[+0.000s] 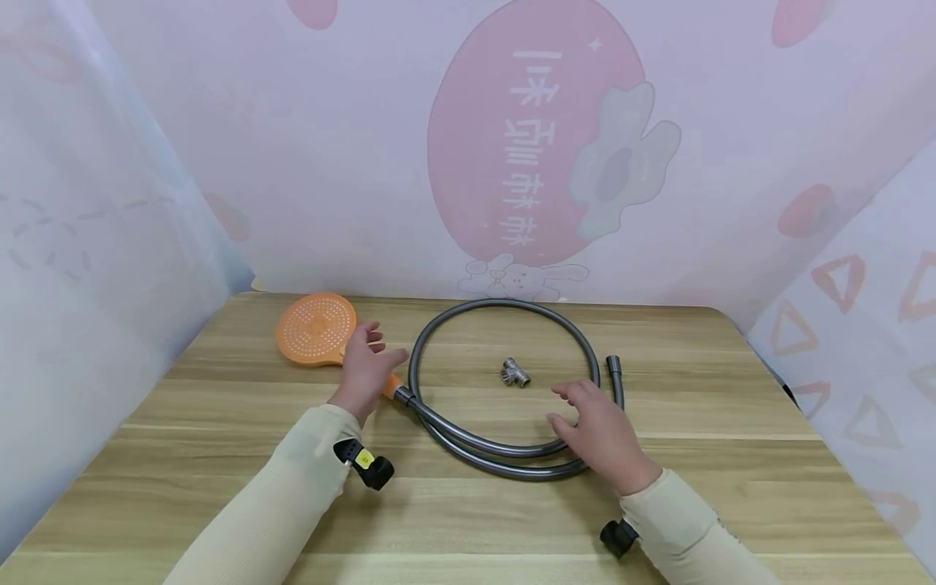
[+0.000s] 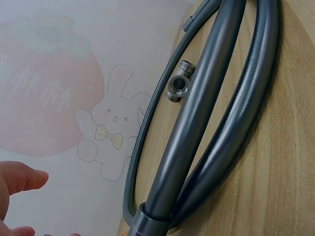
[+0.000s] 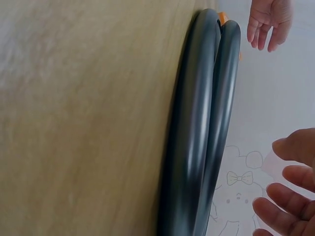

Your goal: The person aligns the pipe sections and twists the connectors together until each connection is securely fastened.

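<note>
An orange shower head (image 1: 314, 329) with a perforated round face lies at the back left of the table. My left hand (image 1: 366, 367) hovers over its handle, fingers loosely spread, hiding part of it. A dark grey shower hose (image 1: 504, 302) joins the handle and lies in a loop, its free end at the right. Inside the loop sits a small metal T-shaped threaded fitting (image 1: 515, 373), seen larger in the left wrist view (image 2: 178, 84). Above the loop's right side hangs my right hand (image 1: 603, 431), fingers apart and holding nothing; the right wrist view shows the hose (image 3: 189, 128) beside it.
The wooden table (image 1: 468, 528) carries these things. A pale printed curtain (image 1: 351, 162) stands right behind its back edge and along both sides. Small black cameras are strapped to both wrists, below the hands.
</note>
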`<state>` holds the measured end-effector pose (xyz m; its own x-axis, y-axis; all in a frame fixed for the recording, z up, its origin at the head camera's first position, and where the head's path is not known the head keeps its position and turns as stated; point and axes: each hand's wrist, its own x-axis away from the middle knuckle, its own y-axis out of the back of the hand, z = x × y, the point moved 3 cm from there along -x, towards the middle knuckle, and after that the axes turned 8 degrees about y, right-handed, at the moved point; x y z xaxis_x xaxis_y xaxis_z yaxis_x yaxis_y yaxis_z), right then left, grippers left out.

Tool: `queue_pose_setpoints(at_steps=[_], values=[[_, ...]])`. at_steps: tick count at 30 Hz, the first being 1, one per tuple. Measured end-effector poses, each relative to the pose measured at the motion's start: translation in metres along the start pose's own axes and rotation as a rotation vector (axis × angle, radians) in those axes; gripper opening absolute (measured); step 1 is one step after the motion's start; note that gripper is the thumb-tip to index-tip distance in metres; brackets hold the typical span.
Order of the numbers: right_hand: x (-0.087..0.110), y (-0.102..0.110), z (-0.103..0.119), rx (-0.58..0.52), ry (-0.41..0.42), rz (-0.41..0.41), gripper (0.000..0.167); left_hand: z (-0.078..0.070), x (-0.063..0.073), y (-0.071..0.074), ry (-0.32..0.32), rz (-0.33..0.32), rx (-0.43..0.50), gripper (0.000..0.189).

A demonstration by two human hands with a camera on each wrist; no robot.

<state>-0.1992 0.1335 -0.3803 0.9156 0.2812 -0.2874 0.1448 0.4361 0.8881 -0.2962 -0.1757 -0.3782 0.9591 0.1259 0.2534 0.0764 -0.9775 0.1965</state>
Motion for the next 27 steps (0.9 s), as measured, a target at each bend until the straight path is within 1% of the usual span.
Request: queue_pose_setpoints(at_steps=[6, 14, 19, 27], values=[[0.001, 0.001, -0.001, 0.002, 0.007, 0.003, 0.038, -0.004, 0.004, -0.002, 0.003, 0.016, -0.032, 0.073], [0.000, 0.001, -0.003, 0.008, 0.015, 0.009, 0.038, -0.008, 0.004, -0.007, 0.008, 0.043, -0.028, 0.075], [-0.001, 0.002, -0.006, 0.020, 0.013, 0.008, 0.038, -0.010, 0.003, -0.012, -0.001, 0.056, -0.028, 0.075], [0.000, 0.003, -0.011, 0.036, -0.005, 0.015, 0.039, -0.019, 0.007, -0.022, -0.033, 0.066, -0.048, 0.072]])
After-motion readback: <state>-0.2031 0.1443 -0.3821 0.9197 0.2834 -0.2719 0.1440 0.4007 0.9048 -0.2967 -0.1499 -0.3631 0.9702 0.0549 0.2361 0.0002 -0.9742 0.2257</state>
